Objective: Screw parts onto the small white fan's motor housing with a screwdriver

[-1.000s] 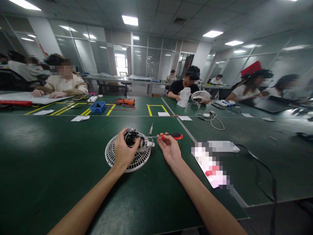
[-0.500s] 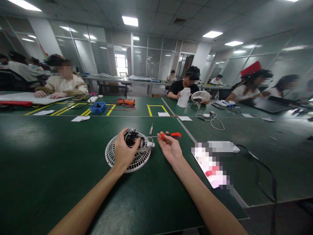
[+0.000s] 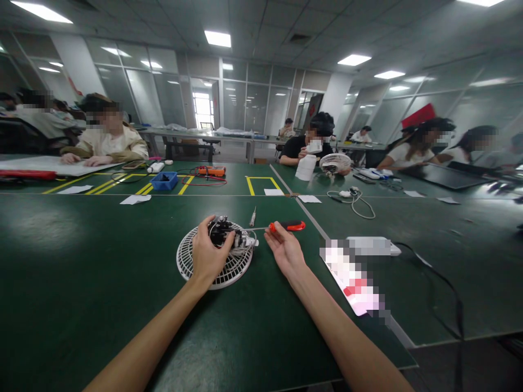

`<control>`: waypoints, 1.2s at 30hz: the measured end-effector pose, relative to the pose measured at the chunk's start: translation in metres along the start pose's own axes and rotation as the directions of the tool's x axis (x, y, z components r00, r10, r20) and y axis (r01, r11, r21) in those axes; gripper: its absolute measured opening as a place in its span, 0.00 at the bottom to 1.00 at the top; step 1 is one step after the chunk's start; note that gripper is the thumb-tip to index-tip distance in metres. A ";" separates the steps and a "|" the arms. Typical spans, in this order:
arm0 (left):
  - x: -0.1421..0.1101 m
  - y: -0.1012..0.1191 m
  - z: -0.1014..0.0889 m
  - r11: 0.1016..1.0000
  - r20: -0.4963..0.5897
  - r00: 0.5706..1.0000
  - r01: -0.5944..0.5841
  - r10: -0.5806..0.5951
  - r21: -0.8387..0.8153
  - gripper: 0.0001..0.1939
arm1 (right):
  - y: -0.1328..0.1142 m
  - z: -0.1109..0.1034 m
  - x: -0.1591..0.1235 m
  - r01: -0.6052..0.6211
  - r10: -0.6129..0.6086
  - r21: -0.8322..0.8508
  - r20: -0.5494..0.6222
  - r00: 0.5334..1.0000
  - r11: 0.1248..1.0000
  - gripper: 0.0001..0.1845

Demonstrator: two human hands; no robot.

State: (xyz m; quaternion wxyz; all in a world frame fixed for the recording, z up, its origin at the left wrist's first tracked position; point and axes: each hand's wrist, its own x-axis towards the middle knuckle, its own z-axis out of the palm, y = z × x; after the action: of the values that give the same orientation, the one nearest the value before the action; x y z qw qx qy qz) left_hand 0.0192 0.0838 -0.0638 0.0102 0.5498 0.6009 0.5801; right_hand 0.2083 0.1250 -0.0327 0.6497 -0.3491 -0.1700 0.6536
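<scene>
A white round fan grille (image 3: pixel 187 260) lies on the green table, with a black fan motor (image 3: pixel 219 231) and pale wires on top of it. My left hand (image 3: pixel 210 250) is wrapped round the motor, thumb on its right side, fingers at the far left. In my right hand (image 3: pixel 286 247) is a screwdriver (image 3: pixel 291 226) with a red and black handle, held level by the fingers. Its thin shaft points left to the motor; whether the tip sits in a screw is too small to tell. Just beyond lies a small clear-handled screwdriver (image 3: pixel 253 218).
To the right are a pixelated bright flat thing (image 3: pixel 351 277), a white power strip (image 3: pixel 371 246) and its black cable (image 3: pixel 445 283). Farther off stand a blue bin (image 3: pixel 163 181) and an orange meter (image 3: pixel 211 171). Across the table a co-worker (image 3: pixel 294 152) handles white fan parts.
My right hand's fingers have shifted slightly on the screwdriver handle, which looks turned a little. The left hand keeps its hold on the motor. The co-worker opposite has lifted a white part.
</scene>
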 end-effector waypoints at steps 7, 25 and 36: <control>0.000 -0.001 0.001 1.000 0.008 1.000 0.016 -0.016 -0.005 0.31 | -0.001 0.000 0.001 -0.051 0.051 0.027 -0.013 0.999 0.998 0.10; 0.000 -0.003 0.001 1.000 0.007 1.000 0.002 -0.002 -0.007 0.33 | 0.002 -0.003 0.003 -0.022 0.022 -0.010 -0.034 0.999 1.000 0.12; 0.000 -0.002 0.000 1.000 0.011 1.000 0.016 -0.016 -0.001 0.34 | 0.001 -0.001 -0.001 -0.021 0.020 -0.018 -0.072 0.997 1.000 0.10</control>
State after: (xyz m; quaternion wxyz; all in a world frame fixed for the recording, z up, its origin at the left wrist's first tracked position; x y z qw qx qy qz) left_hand 0.0181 0.0847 -0.0655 0.0185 0.5481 0.6052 0.5771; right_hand 0.2081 0.1240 -0.0340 0.6454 -0.3804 -0.1491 0.6454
